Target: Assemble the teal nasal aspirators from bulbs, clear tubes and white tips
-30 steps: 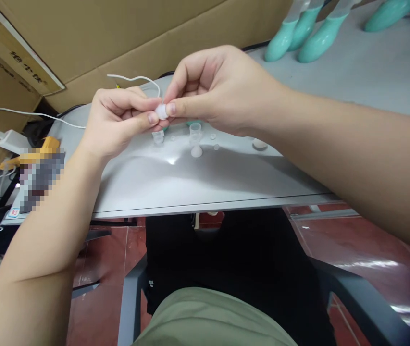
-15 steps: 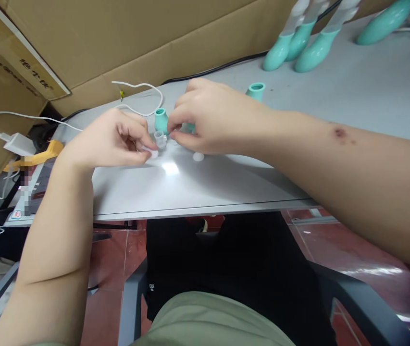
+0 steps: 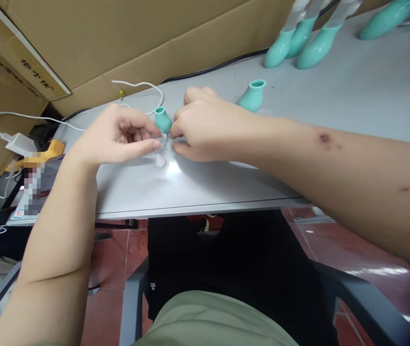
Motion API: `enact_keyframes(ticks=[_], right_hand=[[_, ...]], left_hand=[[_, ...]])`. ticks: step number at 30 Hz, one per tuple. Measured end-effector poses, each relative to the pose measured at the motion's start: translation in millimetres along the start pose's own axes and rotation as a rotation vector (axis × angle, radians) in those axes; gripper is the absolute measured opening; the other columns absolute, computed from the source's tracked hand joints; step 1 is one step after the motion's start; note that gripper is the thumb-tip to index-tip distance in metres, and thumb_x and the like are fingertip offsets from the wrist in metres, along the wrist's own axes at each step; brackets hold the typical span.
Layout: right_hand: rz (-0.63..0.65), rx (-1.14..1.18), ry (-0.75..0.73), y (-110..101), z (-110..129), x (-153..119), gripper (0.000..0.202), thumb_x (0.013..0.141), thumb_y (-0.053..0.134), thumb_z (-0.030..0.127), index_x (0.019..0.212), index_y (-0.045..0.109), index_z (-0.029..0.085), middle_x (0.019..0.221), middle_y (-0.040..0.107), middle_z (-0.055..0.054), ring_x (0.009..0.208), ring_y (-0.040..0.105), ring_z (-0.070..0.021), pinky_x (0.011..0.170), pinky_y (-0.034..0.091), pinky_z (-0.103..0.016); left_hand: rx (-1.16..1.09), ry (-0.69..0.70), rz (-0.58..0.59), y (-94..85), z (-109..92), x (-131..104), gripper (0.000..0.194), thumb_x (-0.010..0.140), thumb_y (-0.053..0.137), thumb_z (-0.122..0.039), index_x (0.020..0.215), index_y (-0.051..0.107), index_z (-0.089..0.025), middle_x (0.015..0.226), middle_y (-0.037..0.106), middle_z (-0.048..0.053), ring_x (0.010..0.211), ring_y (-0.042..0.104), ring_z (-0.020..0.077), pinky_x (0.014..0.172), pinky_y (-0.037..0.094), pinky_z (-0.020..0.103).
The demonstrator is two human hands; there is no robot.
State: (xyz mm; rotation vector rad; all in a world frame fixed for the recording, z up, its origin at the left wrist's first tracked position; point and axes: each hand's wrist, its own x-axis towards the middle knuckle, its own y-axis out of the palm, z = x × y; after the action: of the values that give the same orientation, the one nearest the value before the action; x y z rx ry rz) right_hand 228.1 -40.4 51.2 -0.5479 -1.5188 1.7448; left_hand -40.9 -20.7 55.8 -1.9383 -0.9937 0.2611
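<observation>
My left hand (image 3: 121, 134) has its thumb and forefinger closed on the small clear plastic connector (image 3: 163, 138), which their tips partly hide. Just below it, a small white piece (image 3: 160, 160) rests on the table. My right hand (image 3: 205, 126) is close on the connector's right, its thumb and forefinger apart with nothing visible between them. Right behind the connector stands a teal rubber bulb (image 3: 162, 120) with an open neck. A larger-looking teal bulb (image 3: 252, 96), also open at the neck, is beyond my right wrist.
Several teal bulbs with clear tops (image 3: 304, 43) stand at the back right. Another teal bulb (image 3: 388, 19) lies farther right. A white cable (image 3: 143, 85) curls near the cardboard wall (image 3: 125, 43). At left are a white charger (image 3: 20, 144) and a yellow object (image 3: 54, 150).
My left hand has let go of the white piece and taken the clear connector. My right fingers have parted slightly. The white disc near my right hand no longer shows.
</observation>
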Motion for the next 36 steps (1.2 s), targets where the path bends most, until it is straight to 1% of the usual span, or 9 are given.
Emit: enact_keyframes(ticks=[4,10,12,16,19,25,29,32,36], right_hand=[[0.029,-0.042,0.014,-1,4,-1,0.05,0.104,0.082,-0.002,0.069,0.058,0.025,0.074,0.068,-0.014,0.152,0.069,-0.0509,0.14,0.056,-0.069],[-0.113,0.058,-0.093,19,-18,5,0.027,0.109,0.097,0.032,0.088,0.081,0.024,0.086,0.079,-0.015,0.152,0.069,-0.0505,0.142,0.055,-0.064],[-0.168,0.112,-0.107,25,-24,7,0.04,0.108,0.099,0.036,0.081,0.073,0.025,0.079,0.073,-0.014,0.154,0.068,-0.0494,0.145,0.054,-0.062],[-0.18,0.225,-0.085,27,-22,8,0.066,0.094,0.099,0.01,0.064,0.043,0.027,0.066,0.053,-0.012,0.152,0.062,-0.049,0.152,0.045,-0.067],[-0.132,0.192,-0.077,27,-20,8,0.064,0.092,0.091,0.003,0.062,0.039,0.026,0.072,0.056,-0.014,0.151,0.061,-0.0513,0.154,0.038,-0.076],[-0.113,0.238,-0.087,28,-25,10,0.045,0.096,0.102,0.04,0.074,0.063,0.034,0.077,0.07,-0.015,0.154,0.056,-0.0516,0.145,0.051,-0.071],[-0.143,0.154,0.025,10,-17,4,0.049,0.102,0.087,0.009,0.069,0.056,0.026,0.078,0.071,-0.014,0.146,0.068,-0.0491,0.145,0.045,-0.072],[-0.231,0.242,0.022,-3,-16,-2,0.03,0.097,0.081,0.0,0.081,0.071,0.023,0.086,0.078,-0.007,0.113,0.074,-0.0341,0.134,0.052,-0.06],[-0.455,0.69,0.029,-2,-22,-2,0.036,0.091,0.083,-0.008,0.074,0.079,0.024,0.078,0.07,0.004,0.082,0.058,-0.0139,0.086,0.051,-0.031]], left_hand=[[0.095,0.094,-0.185,4.3,18,7,0.049,0.098,0.105,-0.077,0.111,0.096,-0.03,0.096,0.084,0.003,0.075,0.06,0.0157,0.069,0.055,0.044],[0.111,0.035,-0.09,10.0,13,12,0.029,0.093,0.105,-0.054,0.097,0.094,-0.028,0.107,0.086,0.008,0.087,0.074,0.0216,0.079,0.064,0.044],[0.105,0.033,-0.063,9.5,13,12,0.022,0.093,0.101,-0.048,0.096,0.093,-0.028,0.106,0.086,0.008,0.088,0.077,0.0223,0.078,0.064,0.042],[0.111,0.047,-0.044,9.4,15,13,0.014,0.094,0.096,-0.042,0.093,0.092,-0.029,0.098,0.085,0.006,0.085,0.078,0.0223,0.076,0.063,0.04],[0.103,0.045,-0.048,11.8,14,13,0.014,0.094,0.094,-0.041,0.092,0.09,-0.028,0.095,0.085,0.005,0.085,0.078,0.0219,0.076,0.064,0.039],[0.006,0.031,-0.078,16.5,16,14,0.04,0.101,0.101,-0.061,0.093,0.086,-0.025,0.099,0.087,0.007,0.085,0.076,0.0197,0.079,0.068,0.043],[-0.028,0.029,-0.127,16.1,19,16,0.053,0.099,0.102,-0.073,0.091,0.086,-0.024,0.1,0.088,0.007,0.086,0.075,0.0173,0.078,0.07,0.041],[-0.078,0.018,-0.205,17.9,19,16,0.057,0.094,0.107,-0.078,0.093,0.085,-0.025,0.102,0.09,0.007,0.09,0.081,0.0197,0.085,0.075,0.042],[-0.169,-0.001,-0.257,24.6,21,17,0.072,0.086,0.108,-0.095,0.093,0.084,-0.028,0.102,0.092,0.008,0.091,0.088,0.0254,0.089,0.081,0.048]])
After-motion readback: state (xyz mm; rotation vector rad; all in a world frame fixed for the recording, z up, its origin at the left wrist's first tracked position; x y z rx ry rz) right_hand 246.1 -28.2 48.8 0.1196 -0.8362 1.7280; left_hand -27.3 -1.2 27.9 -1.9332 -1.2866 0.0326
